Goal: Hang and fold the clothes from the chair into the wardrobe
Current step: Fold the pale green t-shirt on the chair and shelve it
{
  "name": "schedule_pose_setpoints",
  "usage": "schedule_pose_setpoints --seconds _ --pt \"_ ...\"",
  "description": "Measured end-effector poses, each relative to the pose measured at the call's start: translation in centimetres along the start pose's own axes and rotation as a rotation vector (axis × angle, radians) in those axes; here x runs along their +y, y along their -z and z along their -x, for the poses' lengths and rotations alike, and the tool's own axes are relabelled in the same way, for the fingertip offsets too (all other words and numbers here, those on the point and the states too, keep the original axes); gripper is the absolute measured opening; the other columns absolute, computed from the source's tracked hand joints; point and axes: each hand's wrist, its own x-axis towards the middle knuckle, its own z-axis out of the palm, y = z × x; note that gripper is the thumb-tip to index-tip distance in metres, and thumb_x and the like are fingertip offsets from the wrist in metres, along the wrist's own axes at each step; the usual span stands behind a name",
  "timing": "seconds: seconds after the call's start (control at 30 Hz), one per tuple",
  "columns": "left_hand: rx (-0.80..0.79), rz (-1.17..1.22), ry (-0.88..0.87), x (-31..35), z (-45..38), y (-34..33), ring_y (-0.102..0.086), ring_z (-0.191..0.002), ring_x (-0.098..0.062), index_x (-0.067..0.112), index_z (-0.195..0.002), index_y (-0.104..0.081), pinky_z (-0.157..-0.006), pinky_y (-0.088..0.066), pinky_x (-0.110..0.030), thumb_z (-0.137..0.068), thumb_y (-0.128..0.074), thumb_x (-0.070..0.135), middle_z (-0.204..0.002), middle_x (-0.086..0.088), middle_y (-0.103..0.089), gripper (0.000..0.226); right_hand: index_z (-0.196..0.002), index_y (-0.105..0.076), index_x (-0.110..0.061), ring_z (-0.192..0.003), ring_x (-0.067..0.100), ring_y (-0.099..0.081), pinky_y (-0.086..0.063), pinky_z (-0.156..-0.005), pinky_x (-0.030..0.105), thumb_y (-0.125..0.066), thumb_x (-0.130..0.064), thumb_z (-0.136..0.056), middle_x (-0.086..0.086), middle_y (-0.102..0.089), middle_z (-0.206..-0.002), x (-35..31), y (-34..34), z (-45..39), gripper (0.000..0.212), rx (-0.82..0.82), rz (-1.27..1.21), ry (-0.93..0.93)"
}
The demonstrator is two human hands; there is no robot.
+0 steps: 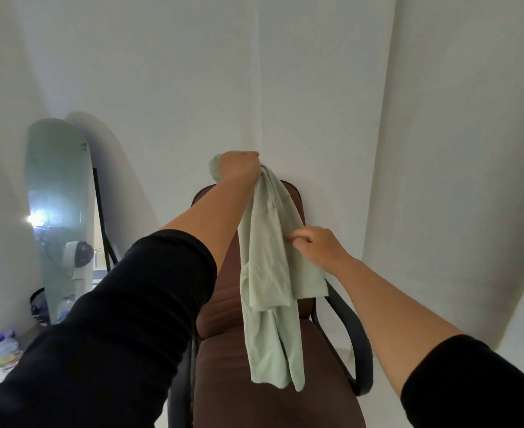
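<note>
Left hand (240, 165) gripped pale green garment (270, 273) bunched, lifted above brown office chair (223, 366); right hand (316, 245) pinched its edge. Hanging, folding not yet done; wardrobe unseen.

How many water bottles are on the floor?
2 that I can see: one bottle at the bottom left, another bottle beside the mirror. More may be hidden.

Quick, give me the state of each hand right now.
Left hand: closed on the top of the pale green garment, holding it up above the brown chair.
Right hand: fingers pinching the same garment partway down.
</note>
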Motion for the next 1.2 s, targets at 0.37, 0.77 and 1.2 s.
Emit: schedule_pose_setpoints --seconds 0.37,0.77,1.2 --pt "0.021 0.088 -0.072 -0.6 1.7 0.4 -0.047 -0.059 -0.003 0.019 -0.134 -0.051 -0.057 -0.042 -0.011 -0.086 -0.044 0.004 -0.075 0.013 -0.051 0.051 -0.098 -0.073 -0.023 -0.119 0.014 -0.051 -0.039 -0.105 0.036 -0.068 -0.041 -0.082 -0.007 -0.064 -0.110 -0.4 -2.8 1.0 0.025 0.022 -0.083 -0.039" --pt "0.004 -0.056 -0.208 -1.3 1.8 1.6 -0.057 -0.086 -0.007 0.013 -0.136 -0.047 -0.072 -0.044 -0.004 -0.086 -0.045 -0.001 -0.128 -0.003 -0.051 0.053 -0.074 -0.062 0.001 -0.080 0.023 -0.056 -0.042 -0.073 0.030 -0.064 -0.031 -0.086 0.004 -0.058 -0.075 -1.6 -4.7 1.3 0.033 0.094 0.047 -0.069" --pt "-0.049 -1.004 -0.341 -8.9 -0.2 8.6 -0.050 -0.103 -0.029 0.009 -0.105 -0.069 -0.085 -0.041 -0.035 -0.086 -0.067 0.020 -0.114 -0.012 -0.045 0.023 -0.088 -0.062 -0.005 -0.083 0.021 -0.051 -0.040 -0.073 0.030 -0.049 -0.018 -0.093 0.003 -0.059 -0.086 -2.5 4.6 1.3 0.019 0.116 0.286 -0.082"
